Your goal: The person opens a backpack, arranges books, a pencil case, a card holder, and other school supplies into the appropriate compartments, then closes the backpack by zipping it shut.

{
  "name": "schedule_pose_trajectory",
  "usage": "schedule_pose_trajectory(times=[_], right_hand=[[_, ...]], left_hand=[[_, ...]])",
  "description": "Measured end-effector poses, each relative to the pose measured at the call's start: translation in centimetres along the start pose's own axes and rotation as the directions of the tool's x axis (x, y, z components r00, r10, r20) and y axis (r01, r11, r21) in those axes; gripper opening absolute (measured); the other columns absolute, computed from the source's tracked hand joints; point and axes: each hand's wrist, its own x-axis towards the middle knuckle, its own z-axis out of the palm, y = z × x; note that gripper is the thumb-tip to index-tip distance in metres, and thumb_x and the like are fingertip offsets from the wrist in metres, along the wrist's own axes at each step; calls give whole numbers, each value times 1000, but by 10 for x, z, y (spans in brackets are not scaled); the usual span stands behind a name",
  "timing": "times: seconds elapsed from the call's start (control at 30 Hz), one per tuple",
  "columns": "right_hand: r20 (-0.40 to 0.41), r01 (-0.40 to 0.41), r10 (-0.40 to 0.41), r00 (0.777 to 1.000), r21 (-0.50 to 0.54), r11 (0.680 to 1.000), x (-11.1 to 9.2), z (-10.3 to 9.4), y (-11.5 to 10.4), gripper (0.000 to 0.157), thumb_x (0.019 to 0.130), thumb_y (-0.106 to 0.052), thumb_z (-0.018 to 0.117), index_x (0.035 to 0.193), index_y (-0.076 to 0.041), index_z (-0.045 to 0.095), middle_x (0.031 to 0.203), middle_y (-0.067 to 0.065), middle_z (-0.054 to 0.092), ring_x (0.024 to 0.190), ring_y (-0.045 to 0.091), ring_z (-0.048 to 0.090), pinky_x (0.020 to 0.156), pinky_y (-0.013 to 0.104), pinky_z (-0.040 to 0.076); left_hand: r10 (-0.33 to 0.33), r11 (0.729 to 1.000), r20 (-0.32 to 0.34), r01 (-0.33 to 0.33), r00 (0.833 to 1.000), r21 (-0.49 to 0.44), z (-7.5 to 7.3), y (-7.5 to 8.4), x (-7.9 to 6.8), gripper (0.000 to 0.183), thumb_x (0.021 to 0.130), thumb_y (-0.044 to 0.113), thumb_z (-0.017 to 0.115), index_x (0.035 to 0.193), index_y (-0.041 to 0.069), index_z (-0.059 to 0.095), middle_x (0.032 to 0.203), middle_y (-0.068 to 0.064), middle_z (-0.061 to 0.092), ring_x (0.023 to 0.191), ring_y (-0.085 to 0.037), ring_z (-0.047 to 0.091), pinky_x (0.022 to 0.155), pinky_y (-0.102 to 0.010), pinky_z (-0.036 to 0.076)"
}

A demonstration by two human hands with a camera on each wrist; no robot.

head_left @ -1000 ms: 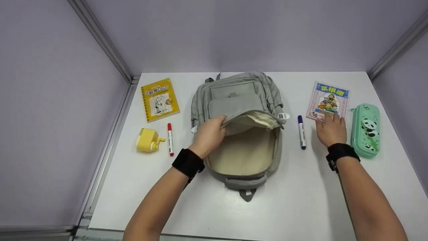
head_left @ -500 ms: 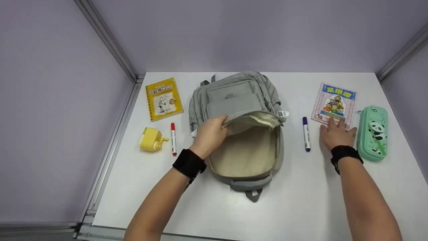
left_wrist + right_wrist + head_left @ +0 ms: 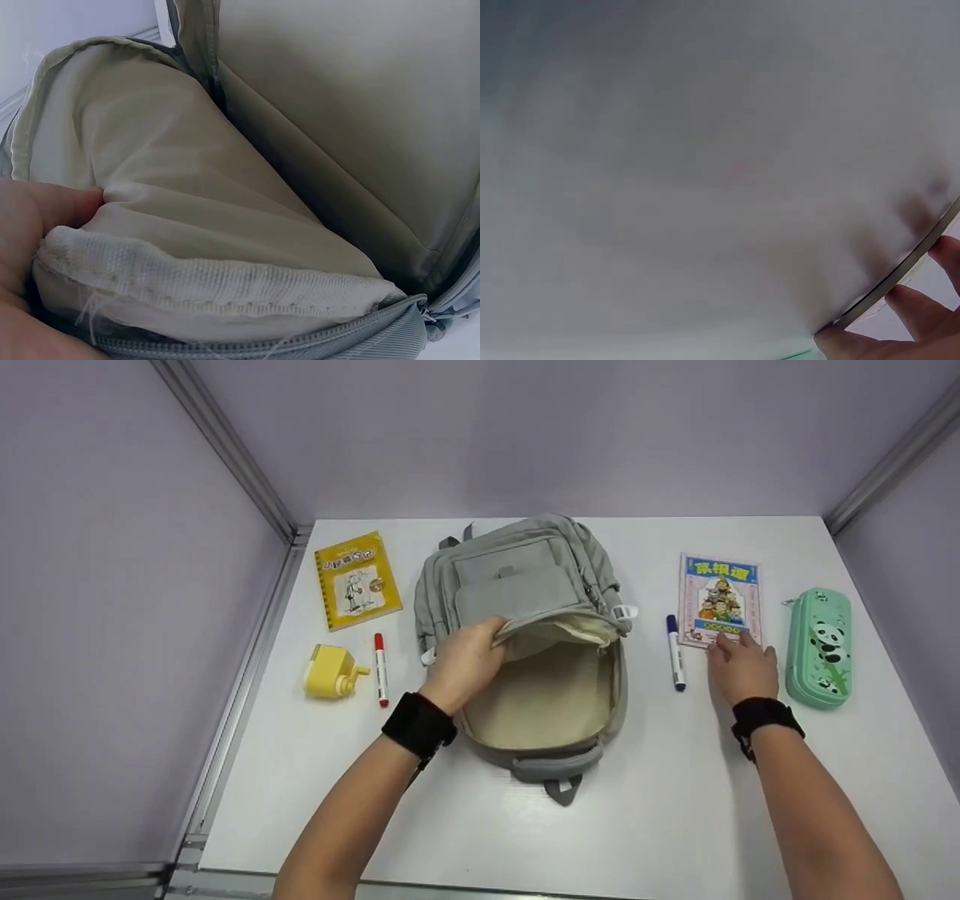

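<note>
A grey backpack (image 3: 517, 585) lies with its main compartment unzipped, showing the cream lining (image 3: 540, 705). My left hand (image 3: 465, 664) grips the edge of its flap and holds it up; in the left wrist view the thumb (image 3: 67, 204) presses into the lining (image 3: 150, 150) above the zipper. My right hand (image 3: 742, 667) has its fingertips on the near edge of a pink-and-blue comic book (image 3: 720, 600), which lies flat on the table. In the right wrist view, fingertips (image 3: 911, 300) touch along the book's thin edge (image 3: 885, 286).
A blue marker (image 3: 676, 652) lies right beside the book's left edge. Right of the hand is a green panda pencil case (image 3: 820, 649). Toward the left are a yellow book (image 3: 360, 581), a yellow pencil sharpener-like object (image 3: 330, 672) and a red marker (image 3: 381, 669). Walls enclose the white table (image 3: 480, 840).
The comic book has slid left and toward me, straightening as it comes close to the blue marker. My right fingers have shifted to its near edge. The left hand keeps holding the flap.
</note>
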Motion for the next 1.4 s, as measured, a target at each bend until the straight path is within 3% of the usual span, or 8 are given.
schedule_pose_trajectory(times=[0.13, 0.23, 0.4, 0.57, 0.77, 1.0, 1.23, 1.4], right_hand=[[67, -22, 20, 998, 43, 999, -2, -7, -7, 60, 107, -46, 47, 144, 1, 53, 155, 40, 26, 140, 64, 22, 117, 67, 12], [100, -54, 46, 994, 83, 995, -2, -18, -12, 64, 104, -48, 51, 138, 7, 58, 152, 42, 31, 136, 62, 33, 111, 66, 29], [134, -157, 144, 980, 90, 983, 1, -30, -15, 85, 99, -53, 56, 140, 20, 41, 127, 42, 50, 106, 49, 54, 82, 53, 49], [161, -248, 241, 957, 25, 968, 5, -31, -22, 105, 95, -55, 61, 148, 24, 16, 126, 45, 47, 113, 55, 48, 89, 58, 47], [154, -296, 298, 942, -36, 955, 3, -43, -34, 102, 93, -54, 65, 141, 28, 27, 128, 48, 40, 120, 58, 39, 101, 63, 37], [239, -434, 414, 878, 36, 900, 4, -50, -27, 112, 88, -61, 66, 144, 26, 23, 140, 46, 24, 129, 55, 27, 101, 56, 35], [210, -435, 389, 897, 263, 861, 3, -45, -23, 108, 97, -39, 65, 153, 15, -9, 151, 40, 25, 136, 48, 31, 114, 51, 30], [125, -380, 359, 925, 343, 859, 5, -44, -22, 76, 101, -19, 49, 155, 13, 6, 151, 36, 32, 134, 43, 37, 111, 51, 34]], left_hand=[[0, 1000, 11, 0, 1000, 6, -2, 0, 0, 27, 102, 17, 58, 127, 16, 69, 116, -6, 74, 99, -23, 70, 83, -43, 55], [4, 1000, 11, -4, 1000, 9, -2, 0, 1, 26, 102, 17, 58, 126, 15, 69, 116, -6, 74, 101, -24, 70, 85, -43, 55], [17, 1000, 18, -17, 1000, -1, 2, 0, 1, 31, 97, 8, 58, 125, 13, 70, 115, -7, 74, 98, -22, 70, 83, -42, 56], [15, 1000, 29, -14, 999, -5, 3, 1, 0, 32, 95, 7, 59, 125, 13, 70, 117, -6, 74, 99, -22, 70, 85, -42, 55], [9, 1000, 40, -9, 999, -2, 1, 2, 1, 37, 95, 7, 60, 131, 12, 67, 120, -8, 73, 102, -24, 70, 87, -41, 55], [9, 1000, 50, -9, 999, 5, 0, 3, 2, 36, 97, 9, 62, 133, 13, 67, 121, -8, 72, 103, -24, 70, 88, -41, 55], [12, 1000, 47, -13, 999, 12, 0, 3, 3, 36, 96, 9, 63, 132, 13, 67, 119, -8, 73, 101, -23, 70, 85, -40, 56], [5, 999, 65, -7, 998, 32, -1, 2, 3, 39, 98, 9, 60, 137, 11, 64, 125, -9, 71, 107, -25, 69, 88, -42, 55]])
